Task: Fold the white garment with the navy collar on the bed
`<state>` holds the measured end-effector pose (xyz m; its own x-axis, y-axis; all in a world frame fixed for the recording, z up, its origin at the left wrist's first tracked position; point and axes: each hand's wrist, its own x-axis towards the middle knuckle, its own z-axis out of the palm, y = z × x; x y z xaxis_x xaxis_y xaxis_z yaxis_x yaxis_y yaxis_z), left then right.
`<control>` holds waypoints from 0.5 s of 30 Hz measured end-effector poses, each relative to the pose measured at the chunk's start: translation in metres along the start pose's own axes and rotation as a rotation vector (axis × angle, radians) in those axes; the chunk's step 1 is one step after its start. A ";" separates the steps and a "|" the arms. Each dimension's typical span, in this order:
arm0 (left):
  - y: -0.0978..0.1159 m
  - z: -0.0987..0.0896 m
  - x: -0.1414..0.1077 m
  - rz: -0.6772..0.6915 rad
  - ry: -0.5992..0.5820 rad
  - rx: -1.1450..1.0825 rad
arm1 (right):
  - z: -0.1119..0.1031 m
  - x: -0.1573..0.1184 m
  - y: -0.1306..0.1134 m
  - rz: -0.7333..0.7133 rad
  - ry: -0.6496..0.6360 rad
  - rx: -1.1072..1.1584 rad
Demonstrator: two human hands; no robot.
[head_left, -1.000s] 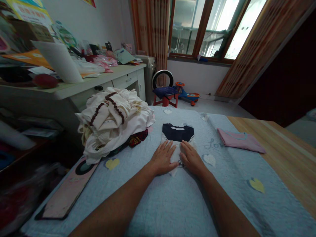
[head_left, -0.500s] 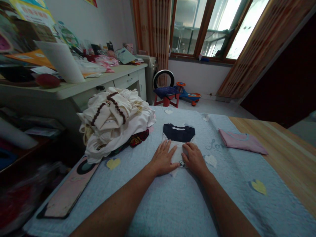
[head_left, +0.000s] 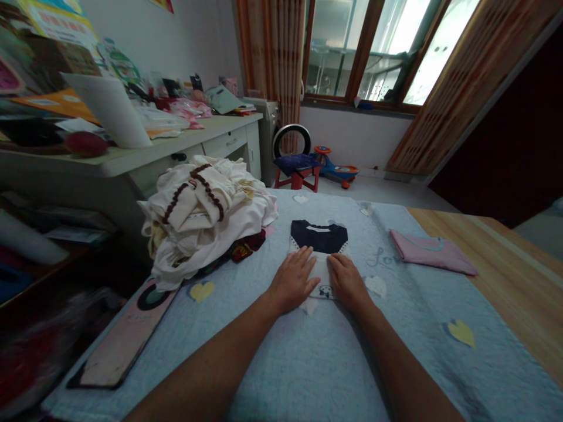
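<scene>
A small folded garment point(head_left: 319, 237) with a navy top and white lower part lies on a pale blue quilt point(head_left: 281, 363). My left hand point(head_left: 294, 280) rests flat on the garment's white left edge, fingers spread. My right hand point(head_left: 347, 282) lies flat on its right edge. Neither hand grips the cloth. Between them, a small dark print point(head_left: 325, 291) shows near the white lower edge.
A heap of white clothes with brown trim point(head_left: 206, 220) sits left on the quilt. A folded pink garment point(head_left: 433, 252) lies right, near a wooden tabletop point(head_left: 505, 275). A pink board point(head_left: 125, 334) lies at the left edge. A cluttered desk point(head_left: 132, 149) stands behind.
My hands have slid slightly apart and toward the garment's edges. The white cloth between them now lies smoother, with the small print showing more fully.
</scene>
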<state>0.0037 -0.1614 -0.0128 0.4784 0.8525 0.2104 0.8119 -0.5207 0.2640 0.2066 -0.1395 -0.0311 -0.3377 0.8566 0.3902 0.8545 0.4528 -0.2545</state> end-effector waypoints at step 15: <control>-0.004 0.015 0.001 0.043 -0.098 0.005 | 0.000 -0.002 -0.003 0.012 -0.012 -0.045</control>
<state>0.0064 -0.1578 -0.0280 0.5432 0.8298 0.1280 0.7914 -0.5569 0.2522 0.2046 -0.1424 -0.0306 -0.3319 0.8649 0.3766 0.8754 0.4311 -0.2188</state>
